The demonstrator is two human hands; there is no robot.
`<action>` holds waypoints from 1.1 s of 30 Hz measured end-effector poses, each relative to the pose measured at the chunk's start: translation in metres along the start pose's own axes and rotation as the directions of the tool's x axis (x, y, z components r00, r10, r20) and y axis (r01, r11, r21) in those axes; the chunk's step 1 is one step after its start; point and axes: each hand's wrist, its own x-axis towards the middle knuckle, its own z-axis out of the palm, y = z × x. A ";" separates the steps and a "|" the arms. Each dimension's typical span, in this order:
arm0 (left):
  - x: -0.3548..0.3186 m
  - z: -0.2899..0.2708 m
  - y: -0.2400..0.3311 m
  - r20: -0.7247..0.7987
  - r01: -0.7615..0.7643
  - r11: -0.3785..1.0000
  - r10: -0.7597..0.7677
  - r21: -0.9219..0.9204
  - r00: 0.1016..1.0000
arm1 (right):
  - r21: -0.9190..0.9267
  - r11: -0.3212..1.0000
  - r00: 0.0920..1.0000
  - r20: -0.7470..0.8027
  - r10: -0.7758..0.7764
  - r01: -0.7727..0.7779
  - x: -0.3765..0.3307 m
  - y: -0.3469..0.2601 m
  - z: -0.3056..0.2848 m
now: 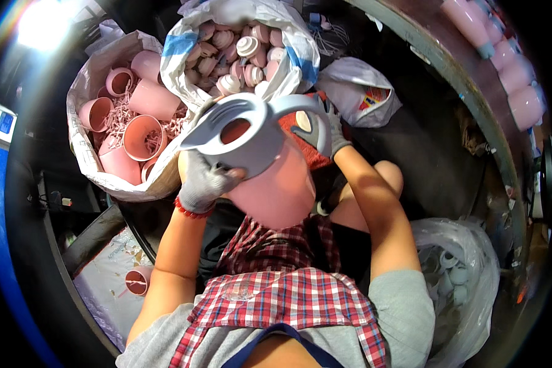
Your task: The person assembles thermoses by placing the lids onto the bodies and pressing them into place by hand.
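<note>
A pitcher with a pink body and a blue-grey collar, spout and loop handle is tilted in front of me above my lap. My left hand, in a grey glove, is closed on its collar below the spout, thumb on the near side. Through the round opening in the top, the pink inside shows. Behind the handle, my gloved right hand is closed on a red cloth, which lies against the pitcher's far right side. The handle hides part of that hand's fingers.
A white sack of pink cups and shredded paper stands at the left. Behind the pitcher, another sack holds pink and white lids. A clear bag with pale parts sits right. Pink pitchers line a curved ledge.
</note>
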 end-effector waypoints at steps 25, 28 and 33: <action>0.033 0.024 -0.112 0.231 -0.125 0.917 0.037 0.378 0.972 | 0.079 0.877 0.865 -0.232 -0.446 0.473 0.043 -0.082 -0.214; 0.027 0.013 -0.094 0.195 -0.222 0.841 0.142 0.494 0.970 | 0.873 0.460 0.986 -0.160 -0.039 0.160 0.047 -0.063 -0.214; -0.041 -0.037 -0.039 0.059 0.055 0.995 -0.059 0.078 0.997 | 0.648 0.726 0.958 -0.281 -0.052 0.229 0.050 -0.021 -0.146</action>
